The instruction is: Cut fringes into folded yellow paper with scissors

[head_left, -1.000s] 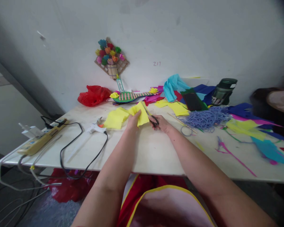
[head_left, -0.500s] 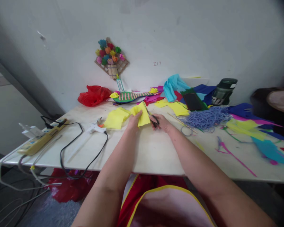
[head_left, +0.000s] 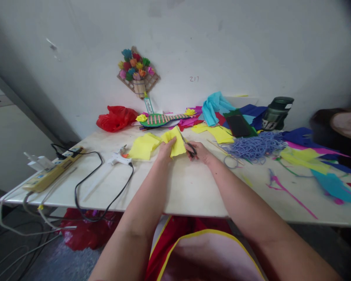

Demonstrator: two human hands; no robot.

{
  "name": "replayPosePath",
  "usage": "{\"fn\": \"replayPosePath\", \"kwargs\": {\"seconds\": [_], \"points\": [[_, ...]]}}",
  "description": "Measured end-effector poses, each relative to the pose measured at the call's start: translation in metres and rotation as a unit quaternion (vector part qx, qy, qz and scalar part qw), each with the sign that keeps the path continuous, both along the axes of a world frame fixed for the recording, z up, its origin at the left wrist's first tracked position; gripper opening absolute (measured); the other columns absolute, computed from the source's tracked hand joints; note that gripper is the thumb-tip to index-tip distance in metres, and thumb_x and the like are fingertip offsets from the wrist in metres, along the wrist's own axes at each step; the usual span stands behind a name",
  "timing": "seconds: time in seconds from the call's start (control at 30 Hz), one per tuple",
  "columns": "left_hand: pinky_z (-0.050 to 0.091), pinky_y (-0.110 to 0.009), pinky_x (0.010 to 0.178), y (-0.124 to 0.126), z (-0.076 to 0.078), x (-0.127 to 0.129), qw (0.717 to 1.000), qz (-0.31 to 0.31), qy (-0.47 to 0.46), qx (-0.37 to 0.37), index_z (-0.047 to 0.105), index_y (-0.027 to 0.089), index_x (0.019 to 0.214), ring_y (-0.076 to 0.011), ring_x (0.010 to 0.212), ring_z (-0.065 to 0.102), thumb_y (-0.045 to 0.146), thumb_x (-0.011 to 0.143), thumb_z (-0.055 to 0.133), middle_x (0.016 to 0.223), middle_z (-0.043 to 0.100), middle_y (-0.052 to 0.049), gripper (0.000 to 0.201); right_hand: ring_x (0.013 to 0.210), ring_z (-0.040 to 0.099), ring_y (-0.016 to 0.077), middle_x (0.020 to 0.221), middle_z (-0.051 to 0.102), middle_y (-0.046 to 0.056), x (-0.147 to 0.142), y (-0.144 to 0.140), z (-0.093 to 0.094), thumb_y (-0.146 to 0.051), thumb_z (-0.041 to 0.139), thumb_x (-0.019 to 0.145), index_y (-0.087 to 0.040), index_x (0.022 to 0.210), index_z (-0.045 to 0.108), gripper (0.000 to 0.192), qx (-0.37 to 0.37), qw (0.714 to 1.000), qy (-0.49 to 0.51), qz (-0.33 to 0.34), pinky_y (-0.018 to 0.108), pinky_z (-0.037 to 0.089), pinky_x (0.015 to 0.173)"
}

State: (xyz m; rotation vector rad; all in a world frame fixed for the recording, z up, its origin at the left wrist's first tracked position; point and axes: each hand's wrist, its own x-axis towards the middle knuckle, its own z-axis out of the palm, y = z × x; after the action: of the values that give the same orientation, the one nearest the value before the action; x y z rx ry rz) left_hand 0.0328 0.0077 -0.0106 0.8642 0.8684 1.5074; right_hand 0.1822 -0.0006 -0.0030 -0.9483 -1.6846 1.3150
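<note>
Over the middle of the white table, my left hand [head_left: 167, 150] is closed on a piece of yellow crepe paper [head_left: 179, 145], its thumb pressed on the sheet. My right hand [head_left: 201, 152] grips black-handled scissors [head_left: 191, 150], fingers closed round the handles. The scissor blades point up and left along the paper's right edge; whether they are parted I cannot make out. More yellow paper [head_left: 143, 146] lies just left of my left hand.
To the left are a white glue gun [head_left: 117, 157] with a black cord and a yellow power strip [head_left: 51, 171]. A tangle of blue-purple string [head_left: 251, 147], a dark bottle [head_left: 276, 114] and coloured paper scraps lie right. A green decorated craft piece [head_left: 160, 120] rests behind.
</note>
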Motion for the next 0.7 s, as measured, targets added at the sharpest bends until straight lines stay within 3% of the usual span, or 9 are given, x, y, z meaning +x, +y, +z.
{"fn": "replayPosePath", "kwargs": {"seconds": [0.7], "points": [[0.051, -0.036, 0.069, 0.0034, -0.0029, -0.0018, 1.000, 0.006, 0.005, -0.006, 0.060, 0.019, 0.087, -0.0236, 0.079, 0.063, 0.032, 0.064, 0.068, 0.094, 0.063, -0.011, 0.028, 0.032, 0.042, 0.0044, 0.045, 0.048, -0.005, -0.0017, -0.0005, 0.0013, -0.038, 0.055, 0.073, -0.016, 0.068, 0.051, 0.022, -0.008, 1.000, 0.006, -0.016, 0.014, 0.024, 0.027]]}}
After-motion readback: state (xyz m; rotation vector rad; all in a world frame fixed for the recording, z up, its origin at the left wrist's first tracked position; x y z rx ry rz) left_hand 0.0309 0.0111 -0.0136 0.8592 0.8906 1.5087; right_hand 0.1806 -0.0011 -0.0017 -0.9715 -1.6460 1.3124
